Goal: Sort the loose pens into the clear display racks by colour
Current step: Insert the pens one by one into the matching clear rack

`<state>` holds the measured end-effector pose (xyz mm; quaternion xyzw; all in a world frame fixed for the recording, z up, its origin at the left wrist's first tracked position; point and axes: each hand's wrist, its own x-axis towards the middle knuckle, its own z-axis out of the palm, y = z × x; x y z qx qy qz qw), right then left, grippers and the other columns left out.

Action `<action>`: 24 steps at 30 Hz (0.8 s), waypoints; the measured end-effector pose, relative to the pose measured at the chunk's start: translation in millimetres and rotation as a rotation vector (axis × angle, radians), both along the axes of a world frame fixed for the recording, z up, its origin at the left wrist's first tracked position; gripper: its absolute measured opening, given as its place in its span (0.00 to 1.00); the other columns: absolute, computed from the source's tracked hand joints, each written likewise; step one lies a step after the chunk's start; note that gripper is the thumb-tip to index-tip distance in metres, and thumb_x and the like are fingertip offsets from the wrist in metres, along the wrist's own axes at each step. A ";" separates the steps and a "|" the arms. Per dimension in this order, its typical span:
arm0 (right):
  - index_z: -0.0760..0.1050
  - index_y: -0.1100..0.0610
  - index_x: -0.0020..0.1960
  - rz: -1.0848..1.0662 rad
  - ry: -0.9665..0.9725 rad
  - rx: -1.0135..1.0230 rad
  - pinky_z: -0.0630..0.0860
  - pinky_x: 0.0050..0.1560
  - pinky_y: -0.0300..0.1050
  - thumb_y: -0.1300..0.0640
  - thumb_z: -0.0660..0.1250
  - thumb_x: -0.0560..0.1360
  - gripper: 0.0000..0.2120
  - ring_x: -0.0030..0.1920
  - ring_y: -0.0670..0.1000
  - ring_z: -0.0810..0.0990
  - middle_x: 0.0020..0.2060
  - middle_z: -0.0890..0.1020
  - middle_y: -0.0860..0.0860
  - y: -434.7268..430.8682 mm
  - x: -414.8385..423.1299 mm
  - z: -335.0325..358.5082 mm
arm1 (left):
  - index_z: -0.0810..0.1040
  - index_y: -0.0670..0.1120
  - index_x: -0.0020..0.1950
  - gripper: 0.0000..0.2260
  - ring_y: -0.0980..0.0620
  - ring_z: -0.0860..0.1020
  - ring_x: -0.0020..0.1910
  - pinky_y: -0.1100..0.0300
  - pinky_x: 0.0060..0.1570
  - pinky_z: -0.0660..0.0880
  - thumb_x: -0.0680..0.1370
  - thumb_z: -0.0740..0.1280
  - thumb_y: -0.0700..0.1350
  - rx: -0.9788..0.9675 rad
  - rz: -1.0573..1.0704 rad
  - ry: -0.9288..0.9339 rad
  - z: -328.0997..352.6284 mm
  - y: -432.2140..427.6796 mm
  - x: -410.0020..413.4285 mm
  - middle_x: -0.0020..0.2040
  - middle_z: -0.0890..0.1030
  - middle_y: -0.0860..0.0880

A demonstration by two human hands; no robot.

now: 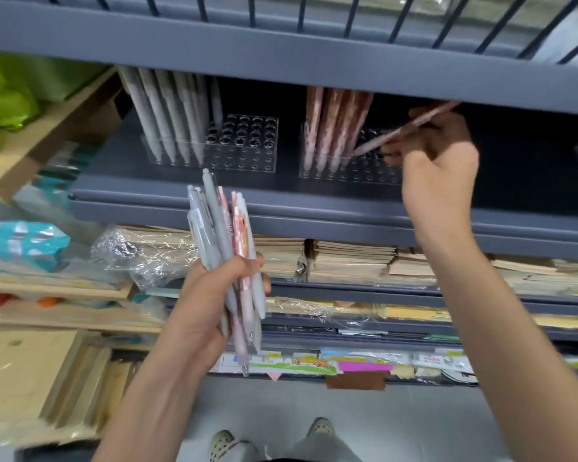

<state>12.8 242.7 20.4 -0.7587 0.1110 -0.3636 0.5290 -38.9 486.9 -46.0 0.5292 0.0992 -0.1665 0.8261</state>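
Pink pen (404, 130) pinched in my right hand (437, 158), tip down at the right clear rack (364, 168) beside its pink pens (331, 125), my left hand (214, 295) gripping a mixed bundle (221, 235) below the front edge of the shelf (281, 208), grey pens (167, 118) in the left rack (241, 145).

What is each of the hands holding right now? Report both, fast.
Left hand: grips a bundle of grey and pink plastic pens.
Right hand: pinches a single pink plastic pen, its tip at the clear plastic rack of pink pens.
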 end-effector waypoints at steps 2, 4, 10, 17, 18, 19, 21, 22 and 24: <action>0.73 0.47 0.50 0.021 0.015 -0.081 0.79 0.51 0.60 0.61 0.60 0.72 0.11 0.46 0.56 0.83 0.42 0.83 0.49 -1.0 7.7 -1.5 | 0.80 0.43 0.45 0.10 0.49 0.79 0.30 0.60 0.27 0.77 0.64 0.72 0.40 -0.006 0.014 -0.004 1.1 -0.9 -1.7 0.34 0.82 0.45; 0.74 0.48 0.52 0.037 0.025 -0.177 0.77 0.54 0.58 0.58 0.61 0.73 0.10 0.47 0.56 0.82 0.41 0.82 0.47 -2.1 14.5 -2.7 | 0.80 0.43 0.45 0.10 0.49 0.79 0.30 0.60 0.28 0.77 0.65 0.72 0.40 -0.007 0.029 -0.020 2.0 -1.8 -2.9 0.34 0.81 0.45; 0.72 0.50 0.41 0.045 0.179 -0.471 0.66 0.37 0.34 0.48 0.68 0.75 0.09 0.34 0.41 0.76 0.30 0.74 0.38 -5.0 34.5 1.9 | 0.82 0.45 0.41 0.07 0.49 0.79 0.30 0.61 0.29 0.77 0.64 0.72 0.39 -0.036 0.065 -0.037 2.9 -4.3 -6.9 0.34 0.80 0.45; 0.71 0.51 0.39 -0.040 0.284 -0.605 0.65 0.42 0.39 0.42 0.66 0.76 0.14 0.38 0.51 0.75 0.36 0.78 0.48 -5.8 46.1 3.6 | 0.80 0.44 0.45 0.10 0.49 0.79 0.31 0.60 0.29 0.77 0.64 0.72 0.40 -0.023 0.096 -0.013 0.7 -3.0 -10.5 0.35 0.80 0.45; 0.71 0.52 0.39 -0.054 0.291 -0.612 0.64 0.41 0.40 0.42 0.66 0.76 0.16 0.38 0.52 0.75 0.35 0.78 0.49 -5.7 46.3 3.4 | 0.80 0.44 0.46 0.11 0.49 0.79 0.31 0.61 0.29 0.77 0.64 0.72 0.40 -0.027 0.098 -0.010 0.7 -2.6 -11.0 0.35 0.80 0.45; 0.70 0.53 0.38 -0.066 0.297 -0.620 0.64 0.40 0.40 0.42 0.65 0.76 0.17 0.37 0.53 0.74 0.35 0.78 0.50 -5.6 46.1 3.0 | 0.80 0.43 0.46 0.12 0.49 0.79 0.31 0.61 0.30 0.77 0.64 0.72 0.40 -0.031 0.098 -0.008 0.6 -2.1 -11.4 0.35 0.80 0.45; 0.70 0.55 0.38 -0.082 0.312 -0.639 0.64 0.40 0.41 0.42 0.64 0.77 0.18 0.37 0.55 0.74 0.35 0.78 0.52 -4.6 45.7 2.3 | 0.79 0.43 0.48 0.13 0.49 0.79 0.32 0.60 0.30 0.78 0.64 0.72 0.40 -0.036 0.098 -0.007 -0.1 -1.3 -12.3 0.36 0.80 0.45; 0.70 0.55 0.38 -0.086 0.320 -0.639 0.64 0.39 0.41 0.42 0.64 0.77 0.18 0.37 0.55 0.74 0.35 0.79 0.52 -3.7 45.7 2.6 | 0.79 0.43 0.48 0.13 0.49 0.79 0.32 0.60 0.30 0.78 0.64 0.72 0.40 -0.039 0.097 -0.006 -0.7 -1.2 -12.7 0.35 0.80 0.46; 0.70 0.55 0.38 -0.089 0.343 -0.631 0.65 0.40 0.42 0.41 0.64 0.77 0.18 0.38 0.56 0.75 0.36 0.79 0.53 -1.8 46.8 3.8 | 0.79 0.42 0.49 0.13 0.49 0.79 0.32 0.60 0.30 0.78 0.64 0.72 0.40 -0.040 0.093 -0.004 -1.4 -1.3 -13.6 0.35 0.80 0.46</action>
